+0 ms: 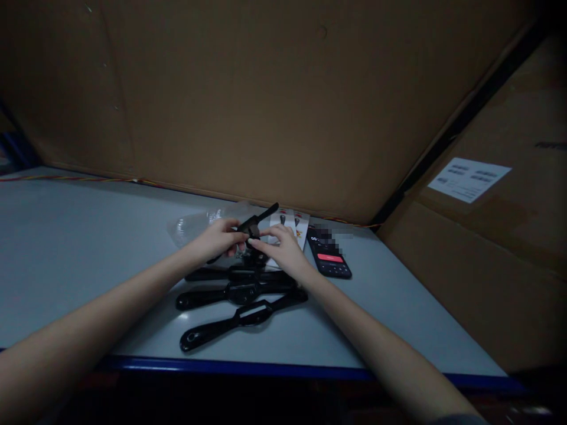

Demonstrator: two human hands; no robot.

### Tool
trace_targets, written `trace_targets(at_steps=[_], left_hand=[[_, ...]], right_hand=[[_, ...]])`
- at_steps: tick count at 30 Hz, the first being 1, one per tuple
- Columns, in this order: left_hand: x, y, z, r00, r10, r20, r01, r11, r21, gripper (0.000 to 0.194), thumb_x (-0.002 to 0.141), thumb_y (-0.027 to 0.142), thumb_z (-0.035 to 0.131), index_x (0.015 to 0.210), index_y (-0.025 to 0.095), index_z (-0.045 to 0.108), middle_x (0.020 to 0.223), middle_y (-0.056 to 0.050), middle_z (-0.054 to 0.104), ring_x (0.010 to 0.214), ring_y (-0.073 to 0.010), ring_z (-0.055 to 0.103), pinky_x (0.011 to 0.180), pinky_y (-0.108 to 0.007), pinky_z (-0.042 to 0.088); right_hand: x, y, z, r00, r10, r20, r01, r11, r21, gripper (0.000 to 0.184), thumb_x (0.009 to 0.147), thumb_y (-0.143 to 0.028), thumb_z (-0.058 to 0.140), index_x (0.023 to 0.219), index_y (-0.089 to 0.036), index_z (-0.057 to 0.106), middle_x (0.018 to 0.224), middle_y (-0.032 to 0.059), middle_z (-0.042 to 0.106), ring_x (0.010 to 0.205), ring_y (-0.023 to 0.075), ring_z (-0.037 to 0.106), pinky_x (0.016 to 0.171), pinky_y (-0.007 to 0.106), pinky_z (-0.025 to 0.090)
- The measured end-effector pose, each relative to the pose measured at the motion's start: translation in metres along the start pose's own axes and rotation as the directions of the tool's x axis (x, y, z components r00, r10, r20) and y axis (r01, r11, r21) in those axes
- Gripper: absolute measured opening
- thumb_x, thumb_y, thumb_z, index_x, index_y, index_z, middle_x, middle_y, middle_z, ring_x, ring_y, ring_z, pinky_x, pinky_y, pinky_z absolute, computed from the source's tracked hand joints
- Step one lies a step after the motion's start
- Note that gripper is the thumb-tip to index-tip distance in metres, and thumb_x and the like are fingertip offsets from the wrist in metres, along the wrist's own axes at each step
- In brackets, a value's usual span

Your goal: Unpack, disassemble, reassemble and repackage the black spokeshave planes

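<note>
My left hand [221, 239] is closed around a black spokeshave [268, 212], whose one handle points up and to the right. My right hand [284, 249] pinches at the middle of the same tool, with thumb and fingertips close to the left thumb. A small greyish flat piece shows at the tool's middle; its exact shape is unclear. Just below the hands, black spokeshave bodies lie side by side: a near one [208, 333] with an open slot, a middle one [241, 294], and a far one [206, 274] partly under the hands. Small dark parts beneath my fingers are mostly hidden.
A clear plastic bag [190, 227] lies behind my left hand. Printed paper [302, 227] and a phone [330, 260] with a lit screen are to the right. Cardboard walls [248, 118] bound the grey table [88, 236]; its front edge [230, 364] is blue.
</note>
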State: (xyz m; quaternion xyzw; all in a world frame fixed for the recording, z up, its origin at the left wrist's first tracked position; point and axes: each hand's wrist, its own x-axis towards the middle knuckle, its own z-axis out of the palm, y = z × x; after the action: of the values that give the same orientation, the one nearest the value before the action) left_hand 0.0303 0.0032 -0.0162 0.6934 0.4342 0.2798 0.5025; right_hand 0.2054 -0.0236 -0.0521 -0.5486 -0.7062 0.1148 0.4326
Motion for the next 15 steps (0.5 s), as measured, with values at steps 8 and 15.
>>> trace_targets(at_steps=[8, 15], left_hand=[[0.0, 0.004, 0.0, 0.999, 0.022, 0.031, -0.02, 0.998, -0.064, 0.013, 0.085, 0.029, 0.052, 0.084, 0.016, 0.052, 0.061, 0.002, 0.059, 0.037, -0.0042, 0.042, 0.038, -0.018, 0.031], [0.0, -0.005, -0.013, 0.982, 0.155, -0.107, -0.098, 0.906, 0.412, 0.019, 0.082, 0.032, 0.053, 0.089, 0.015, 0.057, 0.061, -0.002, 0.063, 0.04, -0.0094, 0.05, 0.044, -0.022, 0.034]], right_hand=[[0.009, 0.001, -0.015, 0.986, 0.148, 0.079, -0.168, 0.897, 0.408, 0.024, 0.072, -0.04, 0.065, 0.068, -0.017, 0.06, 0.065, -0.0003, 0.06, 0.061, 0.013, 0.053, 0.059, 0.026, 0.041], [0.011, 0.024, -0.023, 0.969, 0.165, 0.186, -0.21, 0.943, 0.26, 0.022, 0.074, -0.037, 0.062, 0.067, -0.017, 0.061, 0.063, 0.0009, 0.061, 0.057, 0.0129, 0.053, 0.055, 0.026, 0.039]])
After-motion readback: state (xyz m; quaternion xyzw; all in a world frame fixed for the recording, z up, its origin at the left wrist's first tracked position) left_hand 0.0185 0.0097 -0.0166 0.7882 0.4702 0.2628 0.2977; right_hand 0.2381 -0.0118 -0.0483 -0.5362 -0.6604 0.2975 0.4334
